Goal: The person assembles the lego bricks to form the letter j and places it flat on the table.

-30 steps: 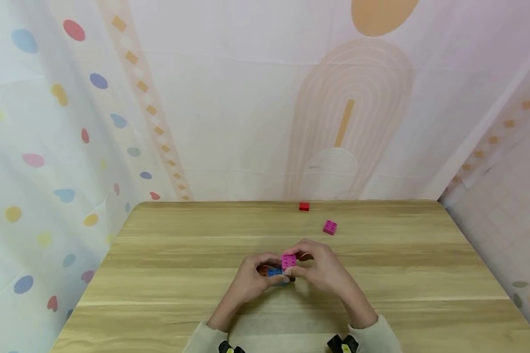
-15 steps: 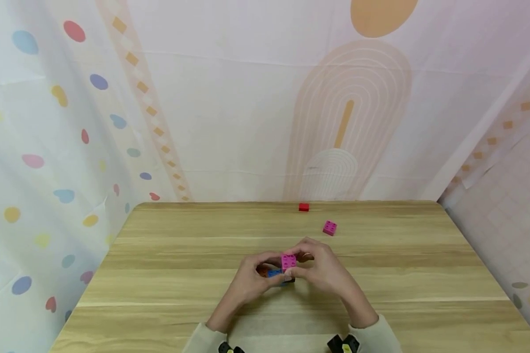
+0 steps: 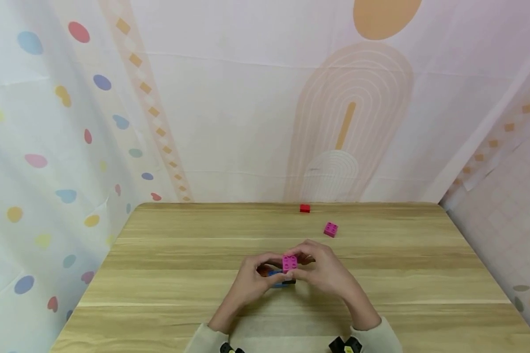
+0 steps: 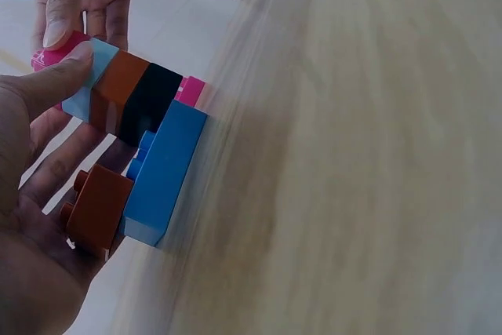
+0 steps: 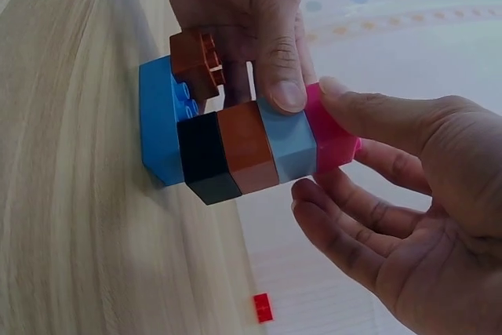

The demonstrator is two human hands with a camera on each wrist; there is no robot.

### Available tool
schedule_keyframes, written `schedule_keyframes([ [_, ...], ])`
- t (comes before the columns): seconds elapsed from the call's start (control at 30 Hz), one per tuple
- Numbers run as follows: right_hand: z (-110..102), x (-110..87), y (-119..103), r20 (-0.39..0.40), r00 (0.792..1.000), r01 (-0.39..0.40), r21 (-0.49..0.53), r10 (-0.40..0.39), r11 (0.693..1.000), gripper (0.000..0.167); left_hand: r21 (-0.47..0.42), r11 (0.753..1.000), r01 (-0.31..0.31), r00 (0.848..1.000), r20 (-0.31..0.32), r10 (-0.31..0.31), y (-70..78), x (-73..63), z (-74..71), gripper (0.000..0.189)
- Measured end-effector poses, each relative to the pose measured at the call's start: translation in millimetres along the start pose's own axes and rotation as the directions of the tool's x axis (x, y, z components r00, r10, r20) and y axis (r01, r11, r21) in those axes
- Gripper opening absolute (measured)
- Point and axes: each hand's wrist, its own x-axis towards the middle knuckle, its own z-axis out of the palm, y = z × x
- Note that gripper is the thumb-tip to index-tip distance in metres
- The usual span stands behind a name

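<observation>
Both hands hold a build of toy building bricks low over the table. Its base is a long blue brick [image 4: 166,170] with a brown brick [image 4: 100,205] on one end. At the other end stand a black brick [image 5: 205,154], a second brown brick [image 5: 247,151], a light blue brick [image 5: 289,143] and, on top, a pink brick [image 3: 289,263]. My left hand [image 3: 252,277] wraps the build, its thumb on the light blue brick. My right hand [image 3: 324,267] pinches the pink brick between thumb and fingers. The left fingers are partly hidden behind the bricks.
Beyond the hands, a loose pink brick [image 3: 331,229] lies on the wooden table [image 3: 181,274]. Farther back, a small red brick [image 3: 305,209] sits near the rear edge. A patterned cloth [image 3: 229,108] hangs behind the table.
</observation>
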Motion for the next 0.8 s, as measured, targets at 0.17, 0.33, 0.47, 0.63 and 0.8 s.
schedule_keyframes([
  [0.17,-4,-1.0,3,0.031,0.999,0.021,-0.001,-0.021,1.000,0.030,-0.012,1.000,-0.018,1.000,0.005,0.018,-0.5,0.0,0.7,0.031],
  [0.33,-6,-2.0,8,0.040,0.999,0.028,0.017,-0.028,0.999,0.030,-0.025,1.000,0.000,1.000,0.007,0.001,0.4,-0.5,0.7,0.030],
  [0.47,-9,-2.4,13,0.020,1.000,0.019,0.024,-0.020,1.000,0.033,-0.028,1.000,0.000,1.000,0.004,0.000,0.8,-0.6,1.6,0.030],
  [0.63,-12,-2.1,20,-0.010,1.000,-0.021,0.046,0.021,0.999,0.037,-0.005,1.000,0.002,1.000,-0.006,-0.002,0.4,-1.0,2.1,0.031],
  [0.8,-16,-1.2,29,-0.055,0.997,-0.052,0.041,0.055,0.998,0.040,0.012,1.000,0.007,1.000,-0.010,-0.007,0.1,0.1,2.0,0.030],
])
